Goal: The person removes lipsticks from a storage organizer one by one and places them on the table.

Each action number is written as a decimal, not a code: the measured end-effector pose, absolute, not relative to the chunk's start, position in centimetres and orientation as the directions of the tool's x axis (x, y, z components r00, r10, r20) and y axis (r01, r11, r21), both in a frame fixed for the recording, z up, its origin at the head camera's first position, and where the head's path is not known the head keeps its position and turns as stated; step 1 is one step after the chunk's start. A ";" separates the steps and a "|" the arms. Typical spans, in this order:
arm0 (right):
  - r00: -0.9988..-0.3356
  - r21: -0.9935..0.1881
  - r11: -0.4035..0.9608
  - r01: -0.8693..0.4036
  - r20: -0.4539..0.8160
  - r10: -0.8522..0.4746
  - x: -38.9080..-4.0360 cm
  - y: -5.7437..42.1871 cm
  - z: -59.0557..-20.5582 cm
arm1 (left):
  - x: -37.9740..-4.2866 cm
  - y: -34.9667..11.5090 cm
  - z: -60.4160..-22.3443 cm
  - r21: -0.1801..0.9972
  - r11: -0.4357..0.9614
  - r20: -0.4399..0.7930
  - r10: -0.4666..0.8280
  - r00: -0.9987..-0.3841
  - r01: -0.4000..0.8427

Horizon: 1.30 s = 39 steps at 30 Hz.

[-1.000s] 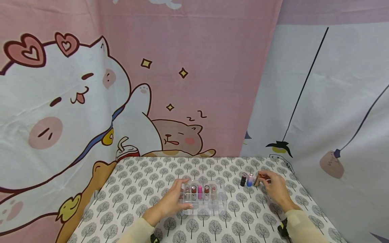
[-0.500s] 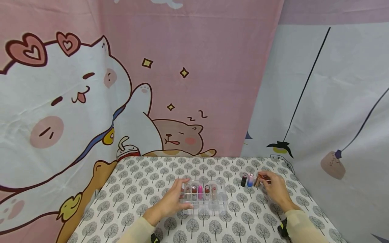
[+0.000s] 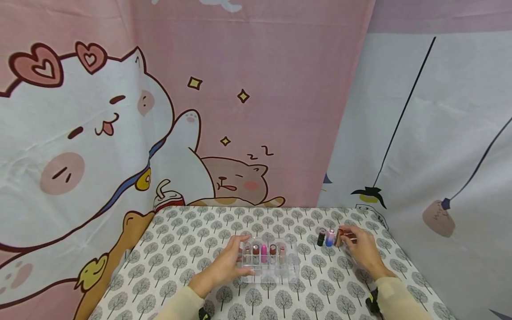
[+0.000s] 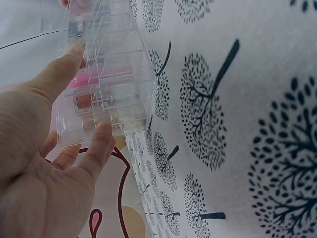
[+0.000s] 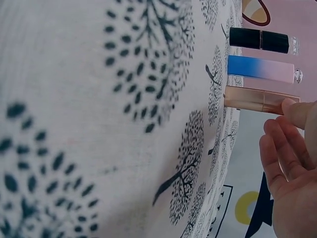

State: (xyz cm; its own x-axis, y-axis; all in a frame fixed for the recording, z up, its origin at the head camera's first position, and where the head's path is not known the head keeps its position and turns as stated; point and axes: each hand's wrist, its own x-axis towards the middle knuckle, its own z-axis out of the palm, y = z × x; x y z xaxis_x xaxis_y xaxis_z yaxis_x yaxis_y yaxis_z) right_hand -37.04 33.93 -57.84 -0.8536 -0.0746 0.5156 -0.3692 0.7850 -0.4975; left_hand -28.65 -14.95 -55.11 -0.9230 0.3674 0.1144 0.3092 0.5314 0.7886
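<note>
My left hand (image 3: pixel 225 263) grips the left side of a clear lipstick organizer (image 3: pixel 289 274), thumb in front and fingers behind. Several lipsticks stand in its back row, among them a bright pink one (image 3: pixel 263 254); the left wrist view shows them through the plastic. Over to the right, my right hand (image 3: pixel 363 248) pinches the top of a rose-gold lipstick tube (image 5: pixel 247 98) between thumb and fingers. That tube stands upright, its base at the cloth. Beside it are a blue-to-pink lipstick (image 5: pixel 262 68) and a black lipstick (image 5: pixel 260 40), both upright and untouched.
A white cloth with grey tree prints (image 3: pixel 192 249) covers the table. Cartoon-printed pink fabric (image 3: pixel 296 111) hangs behind the table's far edge, and a pale printed sheet (image 3: pixel 404 178) hangs along the right side.
The view shifts very slightly. Both hands keep their places, the left on the organizer and the right on the rose-gold lipstick, which now looks slightly more upright.
</note>
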 end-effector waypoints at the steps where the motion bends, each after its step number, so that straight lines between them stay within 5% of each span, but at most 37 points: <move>1: -0.858 -0.503 0.784 -0.364 0.508 -0.072 -37.0 34.0 -57.8 | -28.6 -14.9 -55.1 0.789 0.531 0.114 0.367 -0.923 0.308; 10: -0.866 -0.520 0.783 -0.342 0.498 -0.048 -36.8 34.0 -57.6 | -28.6 -14.9 -55.0 0.794 0.529 0.103 0.365 -0.925 0.298; 39: -0.731 -0.406 0.766 -0.499 0.672 -0.120 -35.1 30.4 -54.4 | -28.7 -15.2 -55.1 0.804 0.516 0.100 0.369 -0.924 0.293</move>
State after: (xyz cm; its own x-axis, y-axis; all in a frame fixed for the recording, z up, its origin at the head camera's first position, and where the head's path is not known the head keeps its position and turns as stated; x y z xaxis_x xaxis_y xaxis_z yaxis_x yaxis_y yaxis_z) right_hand -35.08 30.42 -54.44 -0.7307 -0.1196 0.6721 -0.4985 0.7661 -0.4057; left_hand -28.66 -15.19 -55.10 -0.9239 0.3693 0.0999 0.2935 0.5165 0.8044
